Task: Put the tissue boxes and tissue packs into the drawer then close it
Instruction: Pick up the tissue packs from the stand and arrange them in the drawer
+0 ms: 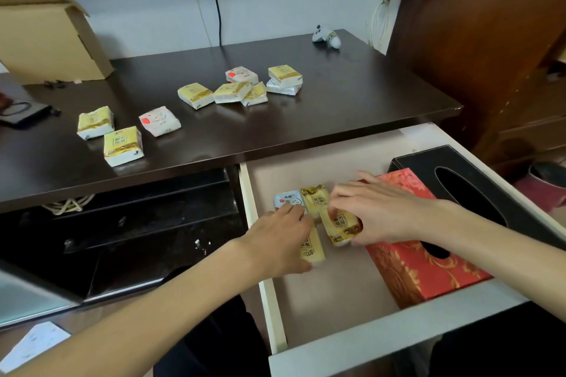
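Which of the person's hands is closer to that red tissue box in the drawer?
The right hand. It hovers over the red tissue box's near corner, gripping a yellow tissue pack. The left hand is further left, on other packs.

tabletop: dark brown | drawer: white rim, beige floor | tissue box, lower right: red with gold floral pattern | tissue box, right edge: black | tissue packs, centre: mostly yellow-and-white, two white with red mark | cardboard box, upper left: tan
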A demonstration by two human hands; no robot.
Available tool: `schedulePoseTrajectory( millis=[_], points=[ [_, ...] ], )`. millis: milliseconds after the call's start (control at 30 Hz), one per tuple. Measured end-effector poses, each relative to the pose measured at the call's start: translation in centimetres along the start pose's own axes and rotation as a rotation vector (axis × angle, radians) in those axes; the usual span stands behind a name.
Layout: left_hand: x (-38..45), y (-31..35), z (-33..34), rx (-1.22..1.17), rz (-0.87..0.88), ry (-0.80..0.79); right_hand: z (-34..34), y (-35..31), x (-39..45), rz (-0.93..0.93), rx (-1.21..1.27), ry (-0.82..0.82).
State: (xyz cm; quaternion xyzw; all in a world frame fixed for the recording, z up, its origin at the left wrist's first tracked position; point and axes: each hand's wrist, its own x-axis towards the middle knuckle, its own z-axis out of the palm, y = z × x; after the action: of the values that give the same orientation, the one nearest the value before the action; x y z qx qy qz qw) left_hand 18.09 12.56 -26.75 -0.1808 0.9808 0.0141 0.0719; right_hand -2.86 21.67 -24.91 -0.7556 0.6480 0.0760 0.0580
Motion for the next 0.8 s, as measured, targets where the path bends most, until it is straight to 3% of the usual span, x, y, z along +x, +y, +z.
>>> schedulePoseTrajectory(
  millis=[267,533,800],
  points=[
    [0.6,0.4,0.8,-0.021,-0.02,-0.013,-0.1,-0.7,0.4,-0.018,-0.07,-0.076],
    [0.1,-0.2,1.1,0.096,0.001,0.12,0.5,-1.6,1.3,-0.052,-0.164,-0.013],
    [0.6,-0.7,1.2,0.081,-0.034,0.075,0.4,-1.7,1.2,-0.047,-0.157,-0.026]
  ],
)
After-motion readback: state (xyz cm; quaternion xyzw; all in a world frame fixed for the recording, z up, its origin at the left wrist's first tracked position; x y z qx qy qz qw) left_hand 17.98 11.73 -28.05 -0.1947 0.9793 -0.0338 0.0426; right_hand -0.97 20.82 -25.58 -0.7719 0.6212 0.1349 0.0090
